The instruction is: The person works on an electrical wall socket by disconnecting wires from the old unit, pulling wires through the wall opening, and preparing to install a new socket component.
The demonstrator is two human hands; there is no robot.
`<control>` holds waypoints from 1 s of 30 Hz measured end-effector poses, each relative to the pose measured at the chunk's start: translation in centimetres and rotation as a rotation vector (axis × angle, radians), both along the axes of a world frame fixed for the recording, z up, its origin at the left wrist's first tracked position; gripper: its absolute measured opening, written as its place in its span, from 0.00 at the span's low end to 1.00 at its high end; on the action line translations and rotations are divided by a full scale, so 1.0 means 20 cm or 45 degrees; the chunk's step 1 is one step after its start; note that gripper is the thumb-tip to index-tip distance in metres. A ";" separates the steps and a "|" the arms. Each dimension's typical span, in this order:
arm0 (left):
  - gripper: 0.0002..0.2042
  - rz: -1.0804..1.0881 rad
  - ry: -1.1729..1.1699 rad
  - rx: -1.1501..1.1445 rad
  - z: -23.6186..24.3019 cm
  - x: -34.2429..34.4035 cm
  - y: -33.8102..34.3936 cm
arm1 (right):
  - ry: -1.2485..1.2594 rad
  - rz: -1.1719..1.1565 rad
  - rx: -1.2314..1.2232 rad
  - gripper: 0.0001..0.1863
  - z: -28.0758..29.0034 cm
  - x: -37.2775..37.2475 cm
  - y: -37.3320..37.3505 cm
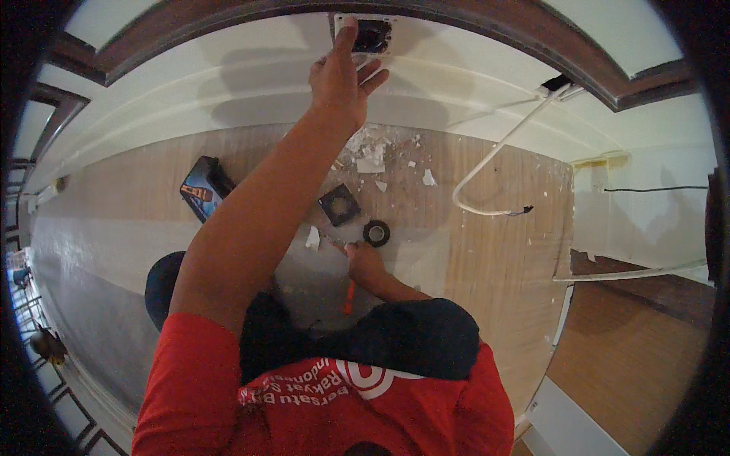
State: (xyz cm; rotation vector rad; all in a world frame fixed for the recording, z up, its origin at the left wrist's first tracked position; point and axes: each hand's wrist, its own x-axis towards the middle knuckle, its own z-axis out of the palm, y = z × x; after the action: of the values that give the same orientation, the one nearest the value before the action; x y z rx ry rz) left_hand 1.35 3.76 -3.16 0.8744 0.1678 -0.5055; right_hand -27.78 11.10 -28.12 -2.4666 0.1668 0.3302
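Note:
My left hand (342, 80) is raised to the wall, its upright digit pressed on the pale frame (386, 21) of a square wall box (372, 36). The other fingers of that hand are spread and hold nothing. The dark inside of the box shows beside the pressing digit. Low over the floor, my right hand (366, 266) is closed, with a thin, metal-looking tip by its fingers; what it grips is mostly hidden. Below this hand shows a red handle-like piece (350, 298); whether it joins the tip I cannot tell. A roll of black tape (376, 232) lies beside the hand.
A black square piece with a round centre (339, 205) lies near the tape. Plaster debris (371, 156) litters the floor by the wall. A black box with a picture (204, 190) stands left of my forearm. A white cable (487, 156) hangs from a wall hole at right.

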 end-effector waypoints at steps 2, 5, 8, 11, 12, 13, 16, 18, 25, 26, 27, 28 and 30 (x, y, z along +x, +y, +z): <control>0.32 -0.071 -0.002 -0.009 0.02 0.00 -0.02 | -0.078 -0.060 0.110 0.10 -0.03 -0.02 -0.02; 0.30 -0.082 -0.078 0.034 0.01 0.01 -0.03 | -0.089 -0.105 0.211 0.11 -0.01 -0.02 -0.01; 0.27 -0.094 -0.071 -0.029 0.02 0.01 -0.03 | 0.025 -0.238 0.376 0.13 0.14 0.02 -0.02; 0.29 -0.043 -0.021 -0.119 0.01 0.00 -0.05 | 0.040 -0.472 0.403 0.15 0.13 0.01 -0.08; 0.31 -0.013 -0.008 -0.142 -0.01 0.01 -0.06 | 0.021 -0.557 0.381 0.16 0.10 0.00 -0.10; 0.31 -0.013 0.016 -0.177 -0.02 0.01 -0.07 | -0.195 -0.584 0.456 0.16 0.11 0.00 -0.14; 0.30 -0.005 0.061 -0.270 -0.06 0.02 -0.03 | -0.489 -0.673 0.597 0.18 0.26 0.05 -0.24; 0.26 -0.003 0.046 -0.339 -0.06 0.04 0.01 | -0.223 -0.770 0.564 0.19 0.49 0.09 -0.32; 0.23 -0.598 -0.200 -0.036 -0.07 0.13 0.28 | -0.883 -0.503 -0.006 0.17 0.92 0.34 -0.73; 0.30 -0.684 -0.203 0.066 -0.06 0.14 0.30 | -0.850 -0.566 -0.001 0.17 1.06 0.40 -0.75; 0.37 -0.783 -0.204 0.155 -0.07 0.14 0.30 | -0.640 -0.610 -0.055 0.17 1.25 0.44 -0.76; 0.37 -0.873 -0.406 0.343 -0.09 0.15 0.32 | -0.533 -0.597 -0.150 0.17 1.40 0.48 -0.76; 0.37 -1.044 -0.694 0.705 -0.13 0.14 0.43 | -0.409 -0.481 -0.361 0.17 1.59 0.59 -0.76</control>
State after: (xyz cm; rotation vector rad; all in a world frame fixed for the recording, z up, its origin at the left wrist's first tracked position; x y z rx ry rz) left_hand 4.12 12.43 -5.80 1.5972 -0.6063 -0.9779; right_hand -15.92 -4.17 3.72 -2.6514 0.5639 -0.2683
